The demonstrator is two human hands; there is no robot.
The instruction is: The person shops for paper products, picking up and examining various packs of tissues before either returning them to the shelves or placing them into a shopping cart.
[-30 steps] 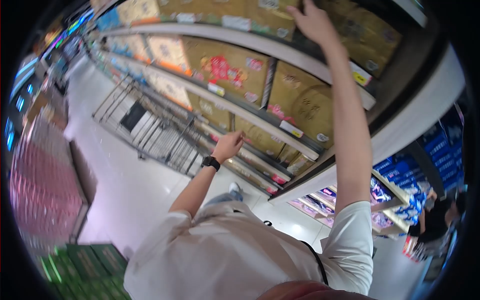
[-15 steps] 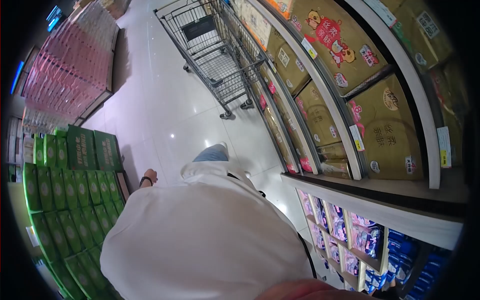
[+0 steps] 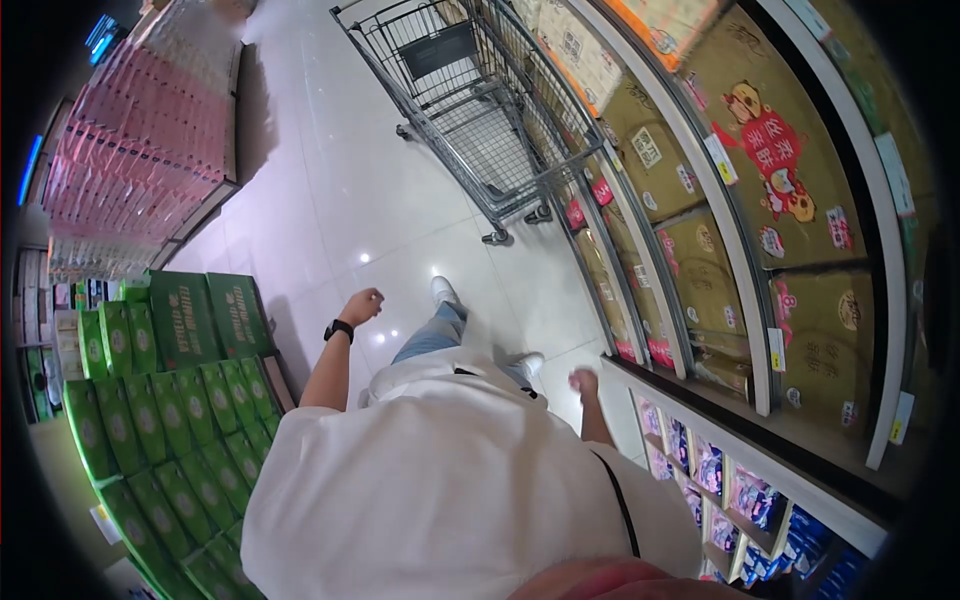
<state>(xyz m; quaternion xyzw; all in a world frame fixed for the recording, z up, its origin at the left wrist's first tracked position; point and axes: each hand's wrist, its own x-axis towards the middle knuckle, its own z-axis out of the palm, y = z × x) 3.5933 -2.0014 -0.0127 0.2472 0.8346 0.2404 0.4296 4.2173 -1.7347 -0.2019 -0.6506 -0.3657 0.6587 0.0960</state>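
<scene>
My left hand (image 3: pixel 362 306), with a black watch (image 3: pixel 339 330) on its wrist, hangs over the floor in front of my body. Its fingers are loosely bent and a little apart, with nothing seen in them. On the other side, my right hand (image 3: pixel 583 382) is low beside the shelf end, small and blurred, so its fingers cannot be made out. A white shirt (image 3: pixel 450 480) fills the lower middle, with a dark strap at its right. Neither hand touches the goods.
A wire shopping cart (image 3: pixel 490 130) stands ahead by shelves of brown packages (image 3: pixel 825 340). Stacked green packs (image 3: pixel 150 415) and green boxes (image 3: pixel 185 320) are at the left, with a pink stack (image 3: pixel 150 130) beyond. Small blue and pink packs (image 3: pixel 750 490) fill racks at lower right.
My left hand has swung forward and right in the view. My right hand has come into sight. Both feet now show, and the cart appears further right.
</scene>
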